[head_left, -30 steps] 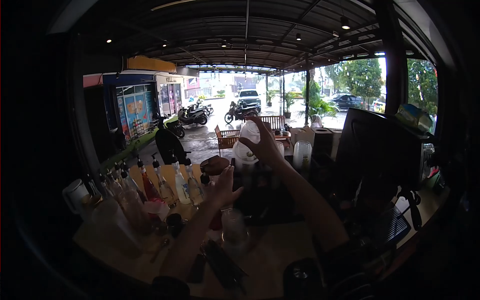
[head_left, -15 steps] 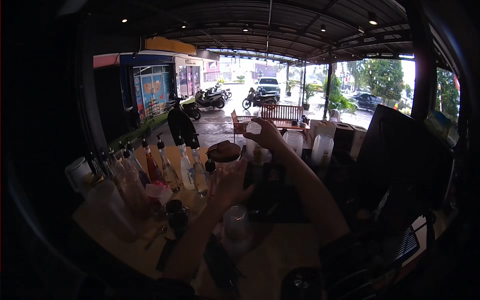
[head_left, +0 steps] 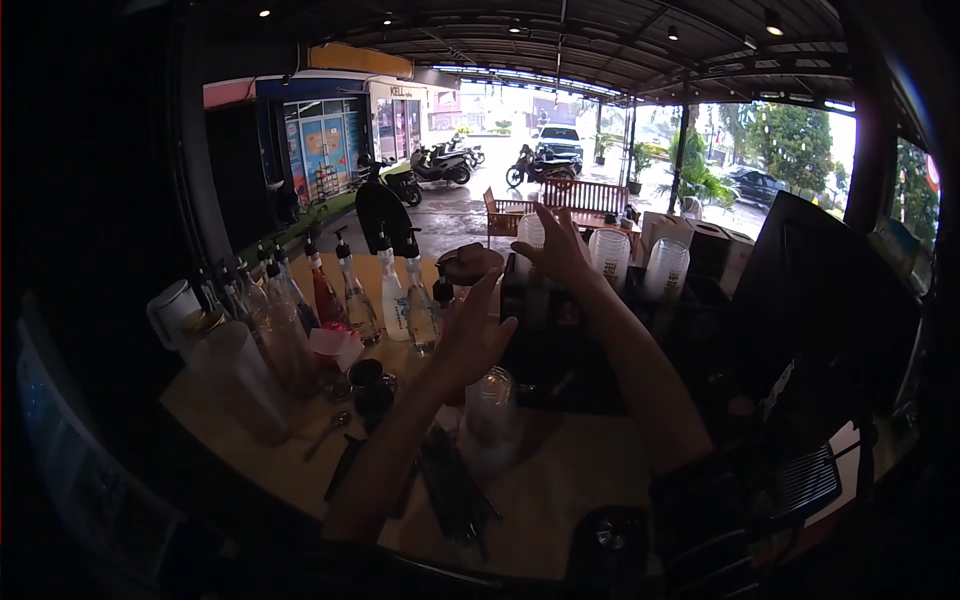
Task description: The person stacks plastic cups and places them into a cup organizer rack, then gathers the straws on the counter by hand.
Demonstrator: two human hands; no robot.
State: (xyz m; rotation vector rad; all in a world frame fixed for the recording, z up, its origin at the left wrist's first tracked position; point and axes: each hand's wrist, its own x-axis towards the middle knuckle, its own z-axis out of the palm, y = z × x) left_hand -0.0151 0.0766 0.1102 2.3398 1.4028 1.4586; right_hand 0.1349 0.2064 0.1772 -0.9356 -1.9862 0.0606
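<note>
My right hand [head_left: 565,252] is raised at the back of the counter, thumb and fingers spread beside the top of a stack of clear plastic cups [head_left: 530,231]. Whether it touches the cups is hard to see. Lower and to the left, my left hand [head_left: 474,338] is open, its fingers stretched up and its thumb apart. It partly hides a jar with a round wooden lid [head_left: 470,263]. Below it, a clear cup [head_left: 491,398] sits on the wooden counter [head_left: 580,460].
Pump bottles [head_left: 395,300] line the left side, with a frosted pitcher [head_left: 240,380] in front. A spoon [head_left: 328,434] and a dark jigger-like cup [head_left: 370,385] lie nearby. More cup stacks [head_left: 666,268] stand right, beside a dark monitor [head_left: 800,290].
My right hand's fingers have opened away from the top of the cup stack. My left hand has risen slightly, and the whole view has tilted down and turned a little left.
</note>
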